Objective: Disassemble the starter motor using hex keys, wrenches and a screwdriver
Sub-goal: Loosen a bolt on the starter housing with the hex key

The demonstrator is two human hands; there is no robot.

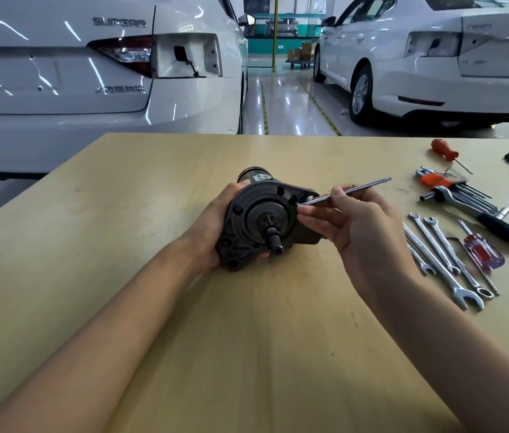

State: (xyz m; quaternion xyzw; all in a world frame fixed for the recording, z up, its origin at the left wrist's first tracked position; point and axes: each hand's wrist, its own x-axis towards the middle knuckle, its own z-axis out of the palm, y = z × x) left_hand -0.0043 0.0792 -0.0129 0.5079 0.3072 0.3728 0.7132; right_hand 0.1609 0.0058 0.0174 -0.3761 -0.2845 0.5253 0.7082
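Note:
A dark starter motor (259,214) lies on the wooden table (153,292) with its nose housing and pinion shaft facing me. My left hand (215,223) grips the housing from the left side. My right hand (356,229) pinches a long thin metal hex key (359,189), whose short end sits at a hole on the housing's right edge while the long arm points up and right.
Tools lie at the table's right: several combination wrenches (440,257), a hex key set in an orange holder (444,182), a ratchet handle (481,214), a red-handled screwdriver (481,254) and a red-handled pick (444,150). Two white cars stand beyond the table's far edge.

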